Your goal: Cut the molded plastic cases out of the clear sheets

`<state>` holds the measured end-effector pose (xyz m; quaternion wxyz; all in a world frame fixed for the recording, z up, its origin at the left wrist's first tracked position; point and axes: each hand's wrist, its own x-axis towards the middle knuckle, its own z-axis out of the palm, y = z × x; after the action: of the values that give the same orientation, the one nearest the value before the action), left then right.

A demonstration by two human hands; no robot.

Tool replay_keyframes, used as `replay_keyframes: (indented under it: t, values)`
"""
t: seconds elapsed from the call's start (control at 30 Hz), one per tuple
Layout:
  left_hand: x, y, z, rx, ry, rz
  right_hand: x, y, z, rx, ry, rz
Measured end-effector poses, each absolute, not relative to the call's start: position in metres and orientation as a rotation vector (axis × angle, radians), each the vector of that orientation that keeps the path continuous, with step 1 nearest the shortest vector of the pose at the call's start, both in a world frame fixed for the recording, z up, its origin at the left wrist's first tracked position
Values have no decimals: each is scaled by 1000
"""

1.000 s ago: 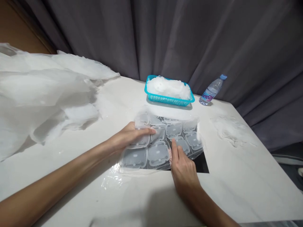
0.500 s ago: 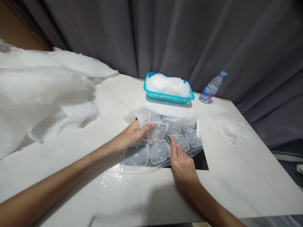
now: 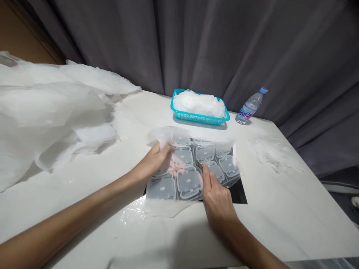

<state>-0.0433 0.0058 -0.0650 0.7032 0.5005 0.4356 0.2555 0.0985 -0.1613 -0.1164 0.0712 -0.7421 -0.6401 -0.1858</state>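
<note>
A clear plastic bag lies on a black sheet, with several translucent, rounded-square plastic pieces in rows showing through it. Pink shapes show between the pieces on the left. My left hand is closed on the bag's upper left part, thumb on top, bunching the film. My right hand rests at the bag's lower right middle. Its index finger points forward onto the pieces and the other fingers curl under; a small dark shape shows ahead of the fingertip, and what the hand grips is hidden.
A blue basket filled with white, crumpled material stands at the back, beside a water bottle. Large white plastic bags are heaped at left. Clear crumpled film lies at right on the white table.
My left hand has drawn slightly left and down with the film, and its fingers have closed in. More pink shows between the pieces. My right hand has hardly moved.
</note>
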Motion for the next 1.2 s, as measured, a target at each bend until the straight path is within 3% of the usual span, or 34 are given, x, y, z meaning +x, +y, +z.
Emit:
replay_keyframes:
  t: [0.27,0.7,1.2]
  values:
    - [-44,-2,-47,1142,947,476,95,-152,-101,-2191,-1951,-668]
    - [-47,-5,-56,1103,899,502,92,-166,-98,-2072,-1971,-724]
    - [-52,-7,-54,1241,817,442,93,-168,-93,-2122,-1912,-360]
